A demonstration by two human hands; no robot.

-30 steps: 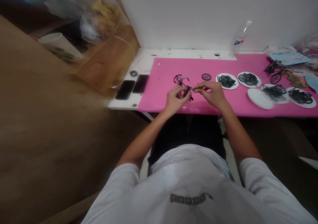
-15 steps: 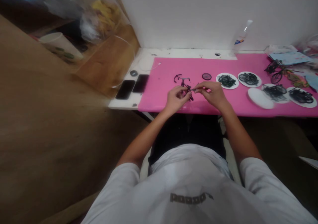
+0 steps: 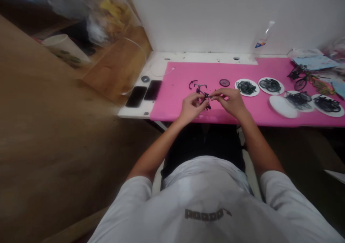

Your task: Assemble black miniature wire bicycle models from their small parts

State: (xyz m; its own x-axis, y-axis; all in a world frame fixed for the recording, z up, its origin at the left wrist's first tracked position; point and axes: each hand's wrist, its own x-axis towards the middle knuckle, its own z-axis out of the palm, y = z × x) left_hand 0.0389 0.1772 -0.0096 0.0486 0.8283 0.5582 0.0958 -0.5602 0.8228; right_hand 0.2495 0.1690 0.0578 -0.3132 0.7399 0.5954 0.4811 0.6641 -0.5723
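Head camera view showed both hands at work over the pink-covered counter (image 3: 180, 76). Taking the small dark bicycle model (image 3: 198, 90) as clock centre, the findings were as follows. The left hand (image 3: 189, 109) had its grip closed on the model, at the near edge of the counter. The right hand (image 3: 232, 101) met it from 3 o'clock, grip pinched together on a thin piece (image 3: 210, 97); whether that piece was separate could not be told.

Hazards, by judgement: sideways force from the right grip could have bent or snapped the slim frame, since the left grip bore on little of it. A slip of the pinch could have flicked the piece off the near edge at 6 o'clock. Fingers covered the joint, so misalignment might have passed unnoticed.

A wheel (image 3: 224, 82) lay loose at 2 o'clock and a curved dark part (image 3: 190, 85) at 11; a stray knuckle could have shifted either. The plate (image 3: 257, 90) of dark parts, near the right wrist at 3 o'clock, risked a nudge from the forearm.
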